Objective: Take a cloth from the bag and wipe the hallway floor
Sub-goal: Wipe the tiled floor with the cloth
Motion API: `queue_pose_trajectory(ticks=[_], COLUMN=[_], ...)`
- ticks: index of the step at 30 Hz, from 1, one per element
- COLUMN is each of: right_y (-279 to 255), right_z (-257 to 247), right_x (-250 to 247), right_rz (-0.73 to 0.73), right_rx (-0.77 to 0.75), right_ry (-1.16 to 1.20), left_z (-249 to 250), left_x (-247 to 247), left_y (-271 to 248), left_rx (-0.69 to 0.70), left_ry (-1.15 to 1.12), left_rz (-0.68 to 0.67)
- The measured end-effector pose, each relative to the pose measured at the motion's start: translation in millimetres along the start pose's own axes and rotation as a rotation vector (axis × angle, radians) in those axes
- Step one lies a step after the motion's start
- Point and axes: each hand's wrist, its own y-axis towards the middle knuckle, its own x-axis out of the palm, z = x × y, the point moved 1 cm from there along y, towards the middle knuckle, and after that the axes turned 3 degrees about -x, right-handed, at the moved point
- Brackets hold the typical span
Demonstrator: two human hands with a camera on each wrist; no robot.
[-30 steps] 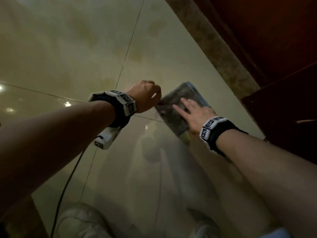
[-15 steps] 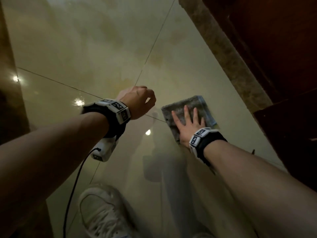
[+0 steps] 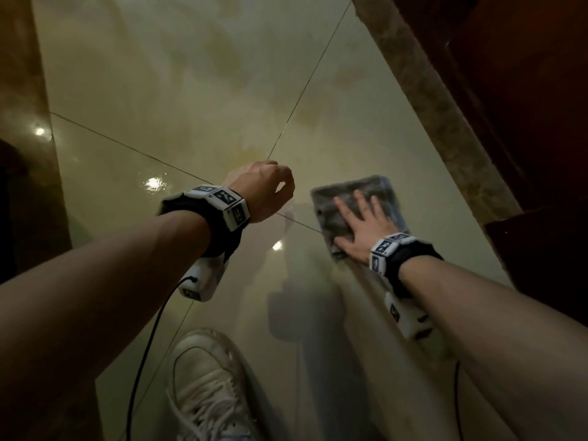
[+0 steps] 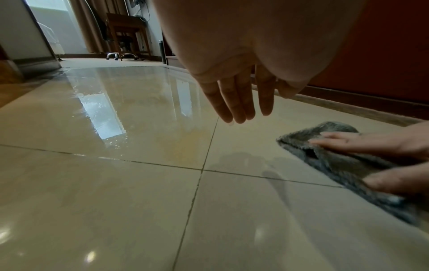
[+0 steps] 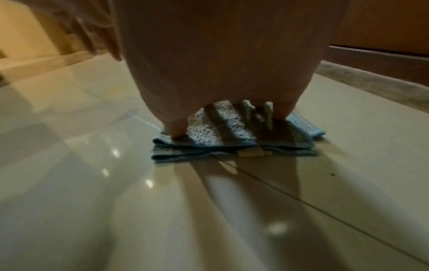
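The right hand (image 3: 358, 238) lies flat on a folded grey-blue cloth (image 3: 356, 195), palm down and fingers (image 3: 359, 202) straight and spread, pressing it onto the glossy beige tile floor (image 3: 191, 90). In the right wrist view the cloth (image 5: 232, 144) shows as a stack of folded layers with a small tan label at its near edge, and the thumb comes down on its left corner. The cloth lies near a speckled stone strip (image 3: 445, 122) that runs along the foot of a dark reddish wooden wall (image 3: 525, 90), and its near corner covers a grout line (image 3: 302, 224).

The left hand (image 3: 264, 192) hangs in the air just left of the cloth, above the point where the grout lines cross, and touches nothing. From the head view its fingers look loosely curled; the left wrist view shows them (image 4: 234, 102) hanging down relaxed and nearly straight, holding nothing, with the right hand (image 4: 376, 144) and the cloth (image 4: 336, 161) low to the right.

Both wrists carry black bands with white marker blocks, and a black cable (image 3: 149, 345) runs from the left unit. A white laced sneaker (image 3: 210, 386) stands on the floor below the left forearm. Far down the hallway a wooden chair (image 4: 126, 34) and curtains are visible.
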Motion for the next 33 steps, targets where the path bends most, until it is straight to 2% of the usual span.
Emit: queue_pose_trajectory(ticks=[3, 5, 7, 10, 13, 15, 18, 23, 26, 29, 33], right_y=[6.4, 11.4, 15.7, 9.9, -4.6, -4.9, 7.4, 35.6, 40.5, 41.1, 30.8], right_z=[-16.4, -42.1, -73.7, -130.0, -174.2, -180.7, -152.5, -69.9, -63.1, -97.8, -178.4], right_x=[-4.7, -4.2, 1.3, 16.8, 32.3, 32.7, 17.6, -20.8, -33.9, -24.9, 1.6], right_rz=[0.011, 0.016, 0.005, 0.003, -0.098, -0.151, -0.101, 0.026, 0.002, 0.026, -0.006], right_rx=[0.112, 0.098, 0.000, -0.236, -0.461, -0.518, -0.446, -0.047, 0.089, 0.057, -0.251], right_ry=[0.124, 0.142, 0.076, -0.073, -0.179, -0.252, -0.258, -0.032, 0.057, 0.089, -0.095], left_z=[-7.7, -13.9, -19.4, -27.4, -34.8, -41.9, -52.1, -72.8, -88.5, -103.8, -121.3], left_x=[1.3, 1.2, 0.7, 1.0, 4.1, 6.1, 8.4, 4.2, 5.1, 9.3, 11.7], left_y=[-1.5, -2.8, -4.6, -9.4, -15.3, -20.4, -27.5, -40.6, -51.6, -65.5, -85.0], left_rx=[-0.014, -0.040, -0.066, -0.117, -0.138, -0.161, -0.187, -0.277, -0.332, -0.383, -0.425], left_ry=[-0.058, -0.086, -0.091, -0.069, -0.077, -0.076, -0.049, -0.064, -0.101, -0.116, -0.112], left_rz=[-0.004, -0.006, -0.002, -0.005, -0.038, -0.062, -0.060, -0.013, 0.011, -0.007, -0.004])
